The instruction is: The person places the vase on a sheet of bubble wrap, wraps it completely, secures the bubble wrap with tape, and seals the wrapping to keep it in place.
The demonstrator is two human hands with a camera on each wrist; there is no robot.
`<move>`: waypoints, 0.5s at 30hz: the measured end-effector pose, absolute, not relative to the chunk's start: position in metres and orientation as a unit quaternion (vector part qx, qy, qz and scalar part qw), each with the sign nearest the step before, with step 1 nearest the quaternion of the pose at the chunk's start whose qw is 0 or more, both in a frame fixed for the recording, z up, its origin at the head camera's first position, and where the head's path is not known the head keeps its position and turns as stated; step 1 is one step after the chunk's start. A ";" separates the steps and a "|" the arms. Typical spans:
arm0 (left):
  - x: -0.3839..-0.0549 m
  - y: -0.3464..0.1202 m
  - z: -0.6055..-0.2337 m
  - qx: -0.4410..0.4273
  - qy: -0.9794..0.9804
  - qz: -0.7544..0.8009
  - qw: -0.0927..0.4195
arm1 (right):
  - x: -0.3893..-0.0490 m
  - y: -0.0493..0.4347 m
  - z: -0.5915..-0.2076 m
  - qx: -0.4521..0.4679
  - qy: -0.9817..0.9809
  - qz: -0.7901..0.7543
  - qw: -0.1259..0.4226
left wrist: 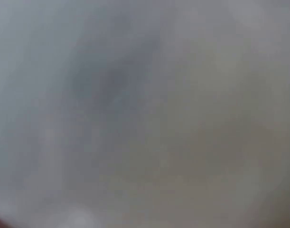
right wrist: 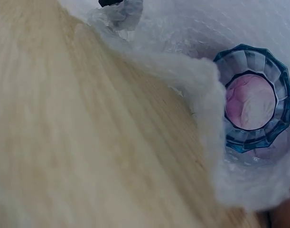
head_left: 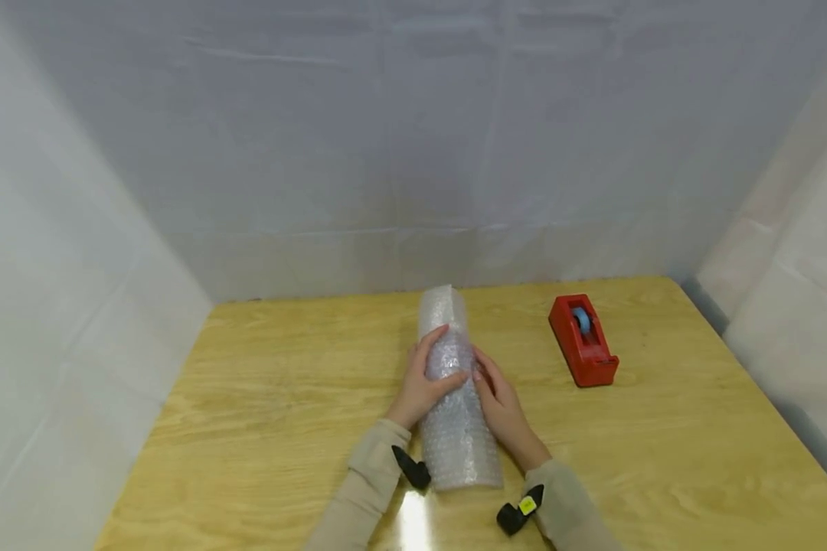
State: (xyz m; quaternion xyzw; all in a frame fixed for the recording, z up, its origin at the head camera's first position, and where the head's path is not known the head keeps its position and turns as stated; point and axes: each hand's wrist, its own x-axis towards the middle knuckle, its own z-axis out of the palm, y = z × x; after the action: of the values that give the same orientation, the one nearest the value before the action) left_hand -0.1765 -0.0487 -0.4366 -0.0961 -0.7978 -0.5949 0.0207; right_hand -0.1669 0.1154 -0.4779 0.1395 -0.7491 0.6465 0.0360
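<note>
A sheet of bubble wrap [head_left: 460, 451] is rolled into a long tube lying lengthwise on the table. In the right wrist view, a blue faceted glass [right wrist: 283, 102] sits inside the near end of the wrap, with something pink showing through its middle. My left hand [head_left: 422, 389] grips the tube from the left, its thumb across the top and its fingers farther up. From the right, my right hand [head_left: 508, 413] holds the tube's side with bent fingers. The left wrist view is a grey blur, too close to the wrap for detail.
A red tape dispenser [head_left: 573, 344] with a blue roll of tape [head_left: 582, 320] stands on the wooden table [head_left: 269, 398], to the right of the tube. White sheeting [head_left: 420, 153] walls the table at the back and both sides. Each wrist carries a small black camera.
</note>
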 end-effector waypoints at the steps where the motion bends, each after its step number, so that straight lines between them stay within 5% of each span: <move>1: -0.178 -0.050 -0.437 -0.099 -0.799 -0.593 0.019 | -0.167 0.116 -0.478 0.137 -0.746 0.651 0.032; 8: -0.196 -0.061 -0.459 -0.096 -0.784 -0.613 0.012 | -0.167 0.118 -0.479 0.134 -0.713 0.688 0.016; 15: -0.199 -0.081 -0.457 -0.096 -0.804 -0.585 0.040 | -0.170 0.120 -0.490 0.131 -0.731 0.666 0.068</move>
State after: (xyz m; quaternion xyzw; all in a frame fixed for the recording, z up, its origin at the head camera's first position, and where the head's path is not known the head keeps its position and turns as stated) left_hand -0.1995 -0.0806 -0.4569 -0.0965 -0.8042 -0.5851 0.0404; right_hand -0.1697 0.1202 -0.4899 0.1313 -0.7309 0.6662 0.0685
